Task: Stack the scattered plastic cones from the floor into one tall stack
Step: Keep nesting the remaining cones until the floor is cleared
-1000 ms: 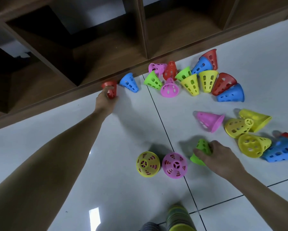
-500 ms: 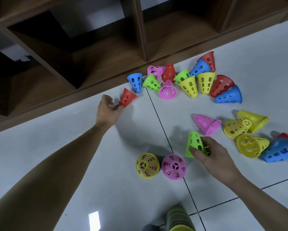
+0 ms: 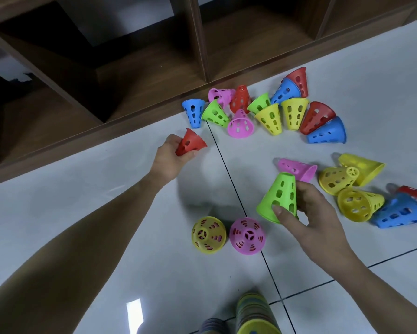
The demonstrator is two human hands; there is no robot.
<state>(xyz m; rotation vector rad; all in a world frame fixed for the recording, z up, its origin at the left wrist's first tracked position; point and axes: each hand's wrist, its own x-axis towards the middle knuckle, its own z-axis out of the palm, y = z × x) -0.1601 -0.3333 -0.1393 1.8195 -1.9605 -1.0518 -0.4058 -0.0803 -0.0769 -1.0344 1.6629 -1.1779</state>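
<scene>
My left hand (image 3: 170, 159) grips a red cone (image 3: 190, 142) by its narrow end, lifted off the white tiled floor near the shelf base. My right hand (image 3: 316, 221) holds a green cone (image 3: 280, 197) upright above the floor, thumb on its front wall. A yellow cone (image 3: 208, 235) and a pink cone (image 3: 247, 236) stand upright side by side below the hands. A tall stack of cones (image 3: 254, 314) rises at the bottom edge, yellow on top. Several loose cones lie in a cluster (image 3: 272, 112) by the shelf and another group (image 3: 357, 189) at the right.
A dark wooden shelf unit (image 3: 135, 75) with open compartments runs along the far side; its base board (image 3: 82, 138) borders the floor. A second, dark stack (image 3: 212, 326) shows beside the tall one at the bottom edge.
My left hand picked the red cone up from the shelf base and drew it back toward me. My right hand lifted the green cone off the floor and turned it upright.
</scene>
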